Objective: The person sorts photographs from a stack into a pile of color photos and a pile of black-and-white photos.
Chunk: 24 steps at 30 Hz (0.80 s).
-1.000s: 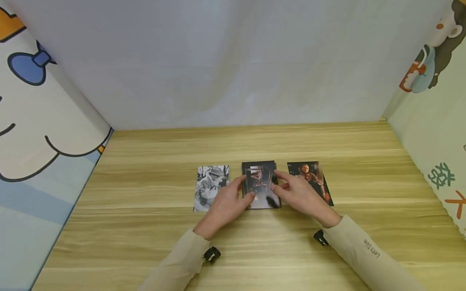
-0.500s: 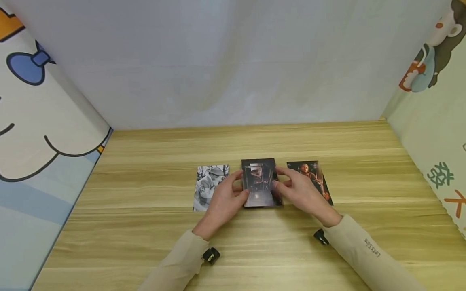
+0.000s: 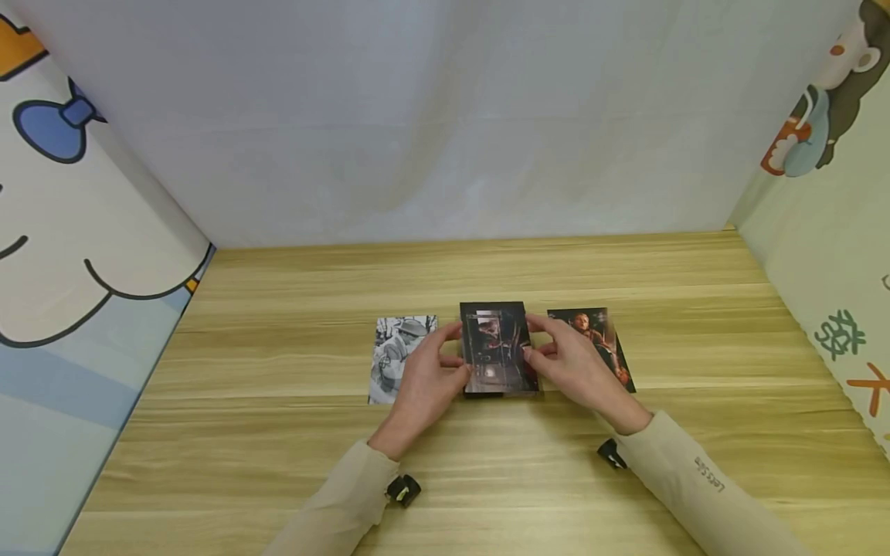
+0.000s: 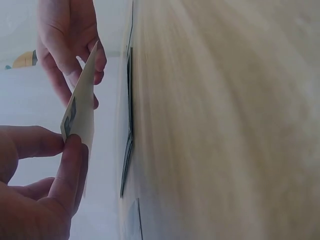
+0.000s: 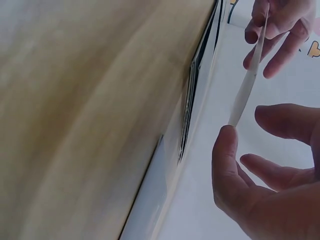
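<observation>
A dark photo card is held raised over a stack of cards in the middle of the table. My left hand pinches the card's left edge between thumb and fingers, as the left wrist view shows. At the opposite edge is my right hand. In the right wrist view, a fingertip touches that edge from below, while the thumb stands apart above it. The card's pale back faces the table. Most of the stack is hidden under the card in the head view.
A black-and-white photo card lies left of the stack, partly under my left hand. Another card, in dark and orange tones, lies on the right, partly covered by my right hand. A pale wall rises behind the wooden table.
The dark photo card was on the stack one second ago and is now lifted clear of it. Both hands moved slightly with it, and my right thumb shifted toward the card's edge.
</observation>
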Available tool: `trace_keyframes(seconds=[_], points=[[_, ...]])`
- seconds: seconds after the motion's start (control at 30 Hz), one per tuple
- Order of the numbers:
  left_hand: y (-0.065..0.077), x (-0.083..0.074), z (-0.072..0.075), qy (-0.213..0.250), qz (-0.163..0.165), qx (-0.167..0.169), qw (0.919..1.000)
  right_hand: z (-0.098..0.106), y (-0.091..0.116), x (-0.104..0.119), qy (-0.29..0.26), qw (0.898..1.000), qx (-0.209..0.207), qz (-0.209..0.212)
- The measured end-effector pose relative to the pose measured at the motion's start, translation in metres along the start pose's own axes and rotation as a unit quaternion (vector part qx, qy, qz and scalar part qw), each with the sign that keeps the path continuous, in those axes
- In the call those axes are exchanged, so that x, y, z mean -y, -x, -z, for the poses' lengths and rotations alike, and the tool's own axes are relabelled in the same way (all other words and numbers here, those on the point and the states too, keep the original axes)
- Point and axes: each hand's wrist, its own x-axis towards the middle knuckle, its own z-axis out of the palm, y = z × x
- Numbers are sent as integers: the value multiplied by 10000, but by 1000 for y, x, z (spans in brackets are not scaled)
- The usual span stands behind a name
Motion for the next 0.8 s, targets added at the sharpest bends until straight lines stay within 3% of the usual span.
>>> trace_keyframes(seconds=[0.23, 0.57, 0.8], points=[[1, 2, 0, 176, -195, -121, 9996, -1, 0, 1, -224, 9989, -379, 126], [1, 0, 0, 545, -12, -211, 9983, 3, 2, 3, -886, 9950, -453, -67], [1, -1, 1, 893, 114, -87, 9959, 6, 3, 3, -1106, 9927, -457, -141]])
